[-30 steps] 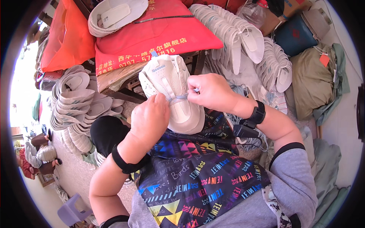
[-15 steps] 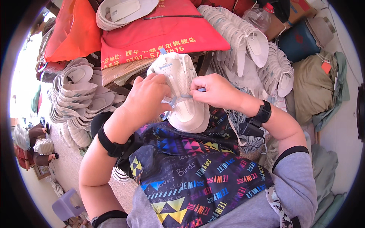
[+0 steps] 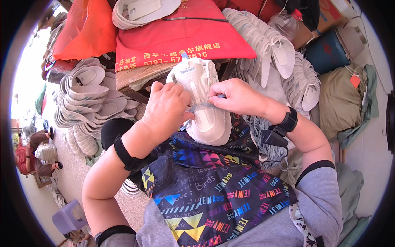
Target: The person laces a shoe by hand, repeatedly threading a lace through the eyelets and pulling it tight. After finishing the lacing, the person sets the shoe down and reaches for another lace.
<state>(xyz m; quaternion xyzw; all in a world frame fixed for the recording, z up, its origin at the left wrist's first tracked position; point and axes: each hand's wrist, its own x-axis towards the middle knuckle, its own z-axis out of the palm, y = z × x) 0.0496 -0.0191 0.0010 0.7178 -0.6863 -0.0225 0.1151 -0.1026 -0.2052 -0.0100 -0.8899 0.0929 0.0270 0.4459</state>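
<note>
- Far left: stacks of pale shoe insoles [image 3: 88, 96] are lying piled beside the person's knee, well apart from the work.
- Left hand [image 3: 166, 109]: it is resting over the near side of the white sneaker [image 3: 203, 103], its fingers [image 3: 175, 88] curled closed on the upper and on one end of the grey lace [image 3: 201, 108].
- Centre: the sneaker is lying on the person's lap, on the patterned apron [image 3: 214, 185], toe toward the body and tongue toward the red bag [image 3: 181, 35].
- Right hand [image 3: 238, 96]: its fingers [image 3: 216, 99] are pinching the other end of the lace, just beside the eyelets.
- Judgement: the lacing is going best when both ends are being pulled evenly and flat across the tongue, with the left hand steadying the shoe against twisting.
- Right: more insoles [image 3: 284, 61] are fanning out past the black wristband [image 3: 288, 121].
</note>
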